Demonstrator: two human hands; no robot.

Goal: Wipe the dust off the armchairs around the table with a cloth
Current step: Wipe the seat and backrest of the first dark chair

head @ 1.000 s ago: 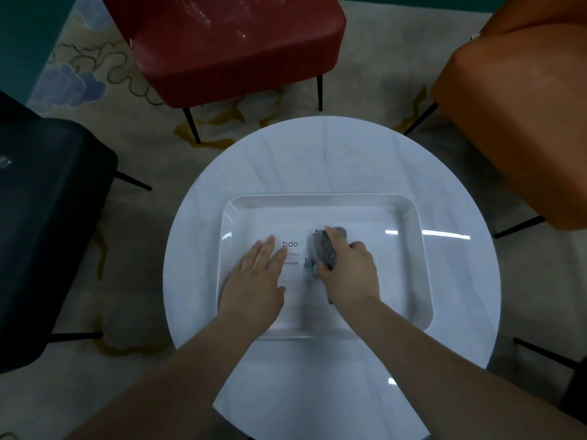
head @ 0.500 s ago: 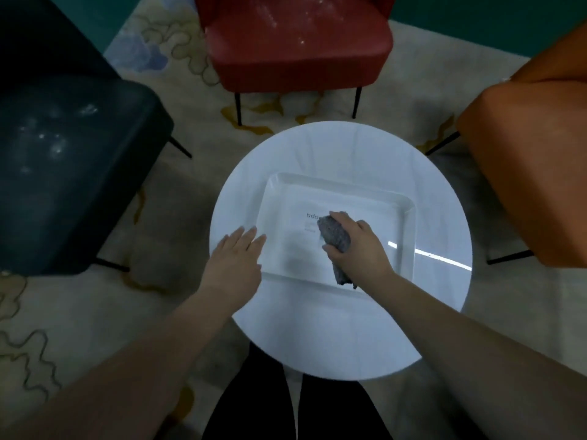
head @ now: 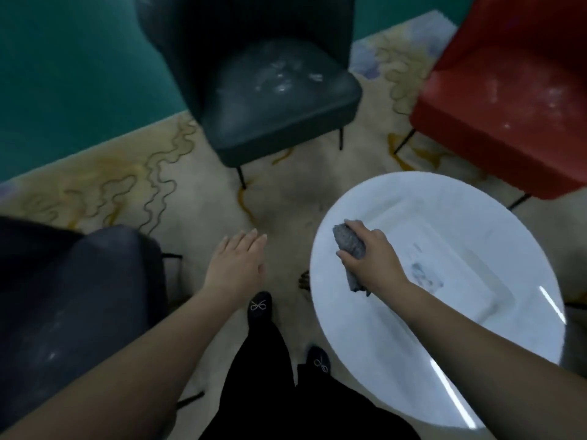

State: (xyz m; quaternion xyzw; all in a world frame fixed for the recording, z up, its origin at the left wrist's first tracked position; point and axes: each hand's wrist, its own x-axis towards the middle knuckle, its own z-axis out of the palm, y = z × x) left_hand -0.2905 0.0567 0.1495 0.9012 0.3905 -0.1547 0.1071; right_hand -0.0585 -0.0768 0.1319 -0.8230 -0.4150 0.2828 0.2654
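Floor: a pale carpet with wavy yellow and dark line patterns, bordered by a teal area at upper left. A round white table stands at right, glossy, with streaks of reflected light. On it sits a white rectangular tray; a small printed label shows on the tray floor, text illegible.

Seating: a dark green armchair stands at top centre, its seat bearing whitish dusty smears. A red armchair stands at upper right, just beside the table, its seat also speckled with pale marks. A dark armchair occupies the lower left, with faint pale specks on its seat. The frame is somewhat blurred.

Person: black trousers and two black shoes with small bows are visible between the dark armchair and the table.

Left hand: extended forward over the carpet, palm down, fingers straight and close together, holding nothing and touching nothing.

Right hand: extended over the table's left part, at the near-left corner of the tray, fingers curled around a grey cloth.

Cloth position: bunched inside the right fist; one end protrudes past the knuckles toward the dark green armchair, the other hangs below the heel of the hand. Whether it touches the table cannot be determined. It is well apart from all three armchairs.
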